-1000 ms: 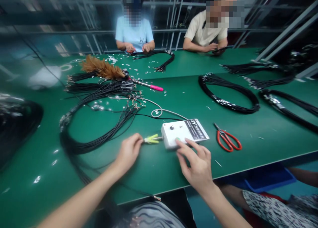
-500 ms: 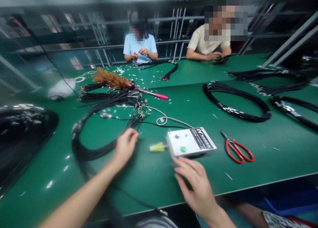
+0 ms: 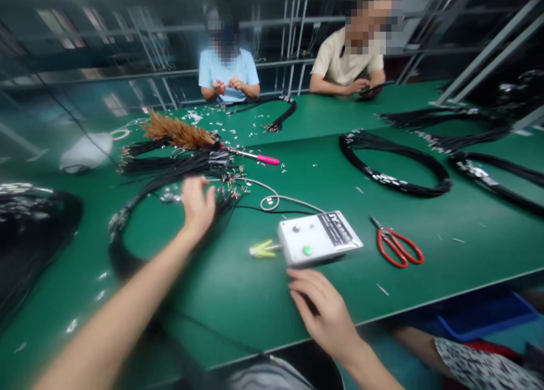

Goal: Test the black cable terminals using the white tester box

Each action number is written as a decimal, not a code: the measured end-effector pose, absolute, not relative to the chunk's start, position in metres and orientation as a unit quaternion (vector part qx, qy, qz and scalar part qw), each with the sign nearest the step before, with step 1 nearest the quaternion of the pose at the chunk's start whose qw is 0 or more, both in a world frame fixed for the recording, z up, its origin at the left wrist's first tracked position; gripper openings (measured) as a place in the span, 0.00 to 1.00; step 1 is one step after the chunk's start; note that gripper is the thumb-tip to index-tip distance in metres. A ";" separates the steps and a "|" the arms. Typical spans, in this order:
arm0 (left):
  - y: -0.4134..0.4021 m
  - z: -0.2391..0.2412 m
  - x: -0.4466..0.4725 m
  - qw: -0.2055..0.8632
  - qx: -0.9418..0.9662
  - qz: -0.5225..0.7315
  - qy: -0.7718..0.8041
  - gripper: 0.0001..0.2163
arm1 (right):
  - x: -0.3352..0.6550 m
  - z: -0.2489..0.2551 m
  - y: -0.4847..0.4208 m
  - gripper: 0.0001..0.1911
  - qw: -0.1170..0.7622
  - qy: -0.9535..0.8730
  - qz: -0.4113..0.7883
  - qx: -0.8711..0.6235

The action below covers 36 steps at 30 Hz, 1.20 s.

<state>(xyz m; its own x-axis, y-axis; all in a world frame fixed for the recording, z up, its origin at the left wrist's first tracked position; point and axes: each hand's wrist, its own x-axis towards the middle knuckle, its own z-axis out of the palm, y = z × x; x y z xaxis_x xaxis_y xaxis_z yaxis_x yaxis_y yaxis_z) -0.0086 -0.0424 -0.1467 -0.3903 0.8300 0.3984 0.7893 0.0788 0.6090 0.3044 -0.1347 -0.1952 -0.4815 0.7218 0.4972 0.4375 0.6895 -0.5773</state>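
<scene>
My left hand (image 3: pixel 198 206) is over the coiled black cables (image 3: pixel 123 223), thumb apart from its fingers and nothing visible in it. Bare copper-coloured wire ends (image 3: pixel 232 186) fan out just to its right. My right hand (image 3: pixel 322 305) hovers by the near edge of a white control box (image 3: pixel 297 248), fingers loosely bent and apart; whether a fingertip touches the box I cannot tell. The box carries a green button (image 3: pixel 307 250) and a dark label. From its left side sticks a yellow-green forked tip (image 3: pixel 262 249).
Red-handled scissors (image 3: pixel 399 247) lie right of the box. A feather duster (image 3: pixel 178 132) with a pink handle rests across cables at the back left. More cable coils (image 3: pixel 395 180) lie on the right. Two people sit across the green table (image 3: pixel 238 299); white scraps are scattered about.
My left hand has moved away from me and left, its thumb now apart from the fingers. My right hand stays near the box. The yellow-green tip looks more spread. The view has shifted slightly.
</scene>
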 end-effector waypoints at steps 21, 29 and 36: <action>-0.207 -0.134 0.084 0.447 0.597 0.367 0.555 0.09 | 0.257 -0.159 -0.157 0.14 0.347 -0.388 0.783 -0.340; -0.205 -0.141 0.085 0.465 0.536 0.404 0.577 0.11 | 0.239 -0.172 -0.166 0.15 0.389 -0.306 0.797 -0.345; -0.203 -0.142 0.084 0.490 0.499 0.411 0.586 0.11 | 0.246 -0.168 -0.158 0.14 0.397 -0.337 0.777 -0.353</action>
